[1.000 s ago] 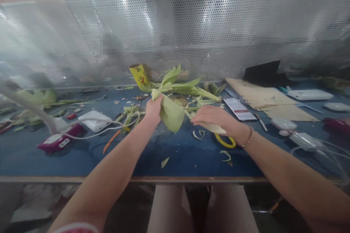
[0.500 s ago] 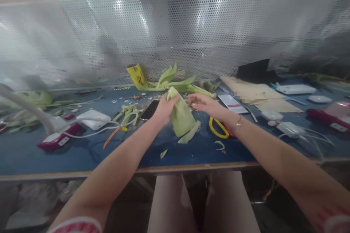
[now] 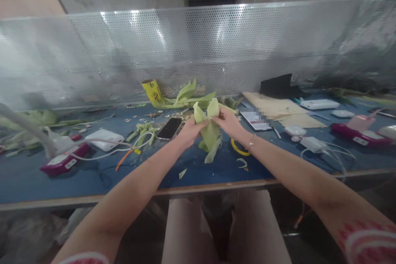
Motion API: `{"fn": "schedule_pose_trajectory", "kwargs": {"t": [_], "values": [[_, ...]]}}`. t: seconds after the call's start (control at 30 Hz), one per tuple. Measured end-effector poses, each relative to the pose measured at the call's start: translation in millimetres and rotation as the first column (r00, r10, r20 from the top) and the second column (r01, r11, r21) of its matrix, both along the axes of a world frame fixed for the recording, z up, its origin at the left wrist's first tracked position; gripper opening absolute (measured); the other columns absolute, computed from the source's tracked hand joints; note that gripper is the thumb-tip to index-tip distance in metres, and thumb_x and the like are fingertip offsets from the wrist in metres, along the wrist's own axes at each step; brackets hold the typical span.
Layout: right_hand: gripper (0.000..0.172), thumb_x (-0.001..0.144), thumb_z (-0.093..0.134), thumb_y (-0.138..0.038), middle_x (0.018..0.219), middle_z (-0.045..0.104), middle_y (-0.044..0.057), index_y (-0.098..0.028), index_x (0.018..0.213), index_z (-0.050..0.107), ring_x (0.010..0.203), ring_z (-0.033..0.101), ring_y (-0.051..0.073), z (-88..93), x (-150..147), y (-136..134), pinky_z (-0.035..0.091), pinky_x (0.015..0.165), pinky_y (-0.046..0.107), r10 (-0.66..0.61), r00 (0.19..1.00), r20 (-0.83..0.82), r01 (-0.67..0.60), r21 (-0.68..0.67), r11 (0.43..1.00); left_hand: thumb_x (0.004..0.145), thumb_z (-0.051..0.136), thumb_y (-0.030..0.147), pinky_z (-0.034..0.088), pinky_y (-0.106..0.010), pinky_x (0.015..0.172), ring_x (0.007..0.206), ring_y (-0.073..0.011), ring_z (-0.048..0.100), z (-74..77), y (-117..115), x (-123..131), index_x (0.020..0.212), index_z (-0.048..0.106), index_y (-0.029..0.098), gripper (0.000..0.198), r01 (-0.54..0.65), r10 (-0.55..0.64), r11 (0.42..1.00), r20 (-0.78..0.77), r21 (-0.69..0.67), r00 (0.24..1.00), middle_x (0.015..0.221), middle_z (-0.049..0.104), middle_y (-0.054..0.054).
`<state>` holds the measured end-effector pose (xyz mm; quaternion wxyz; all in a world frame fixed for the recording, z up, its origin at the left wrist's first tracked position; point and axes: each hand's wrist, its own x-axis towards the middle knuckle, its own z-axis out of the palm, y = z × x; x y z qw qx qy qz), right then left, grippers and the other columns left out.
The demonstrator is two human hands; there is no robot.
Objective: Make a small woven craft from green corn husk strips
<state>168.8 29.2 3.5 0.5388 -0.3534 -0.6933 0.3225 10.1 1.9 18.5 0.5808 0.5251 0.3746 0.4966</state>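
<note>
A pale green husk-like leaf [image 3: 210, 134] is held above the blue table, its top spread into two flaps. My left hand [image 3: 191, 129] pinches its left side. My right hand [image 3: 228, 123] grips the right flap between thumb and fingers. A loose strip of leaf [image 3: 213, 150] lies at the lower end of the held leaf. Left of my left hand lies a black phone [image 3: 169, 128]. Yellow scissor handles [image 3: 240, 147] show under my right wrist. Behind my hands are more green leaves [image 3: 185, 95] and a yellow wrapper tube [image 3: 153, 93].
Around the blue table [image 3: 130, 181] are a purple power strip [image 3: 66, 159], a white charger [image 3: 104, 139], another phone [image 3: 256, 119], brown paper [image 3: 278, 107] and a second purple strip [image 3: 360, 134]. Cables and leaf scraps lie about. A perforated metal screen [image 3: 204, 49] stands behind.
My right hand has closed on the leaf, which is now parted at the top into two flaps. The camera view has tilted up, showing an exit sign.
</note>
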Motion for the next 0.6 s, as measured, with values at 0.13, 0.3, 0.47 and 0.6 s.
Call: {"fn": "schedule_pose_trajectory", "kwargs": {"t": [0.13,0.3,0.47,0.6], "values": [[0.016,0.076,0.059,-0.032,0.085,0.063,0.003,-0.020,0.086,0.055,0.080,0.060,0.018,2.7,-2,-5,0.049,0.078,0.036,0.061,0.997,-0.047,-0.059,0.031,0.998,0.062,0.074,0.024,0.051,-0.029,0.065,0.066,-0.0169,0.064,-4.5,6,3,0.084,0.063,0.014,0.026,-0.072,0.073,0.997,0.069,-0.013,0.995,0.073,0.068,-0.004],[0.020,0.074,0.065,-0.037,0.076,0.061,0.001,-0.021,0.077,0.053,0.076,0.059,0.017,8.9,1,-12,0.049,0.075,0.034,0.151,0.988,-0.010,-0.151,0.039,0.988,0.071,0.063,0.015,0.050,-0.028,0.065,0.059,-0.0136,0.061,-5.1,16,0,0.077,0.060,0.014,0.007,-0.224,0.234,0.971,0.133,-0.089,0.963,0.064,0.064,-0.001],[0.025,0.072,0.069,-0.040,0.079,0.063,0.002,-0.020,0.078,0.056,0.076,0.060,0.016,15.1,8,-18,0.049,0.075,0.033,0.255,0.967,0.009,-0.255,0.069,0.964,0.077,0.055,0.014,0.051,-0.027,0.064,0.058,-0.0127,0.061,-4.9,25,-10,0.079,0.059,0.014,0.004,-0.297,0.311,0.949,0.145,-0.107,0.939,0.065,0.063,-0.001],[0.028,0.070,0.070,-0.042,0.073,0.061,0.001,-0.020,0.077,0.054,0.067,0.058,0.014,17.4,9,-20,0.049,0.068,0.031,0.304,0.953,0.004,-0.303,0.058,0.951,0.079,0.055,0.016,0.051,-0.026,0.063,0.059,-0.0129,0.061,-2.0,26,-15,0.079,0.059,0.014,0.004,-0.317,0.331,0.941,0.123,-0.121,0.936,0.064,0.063,-0.002]]}}
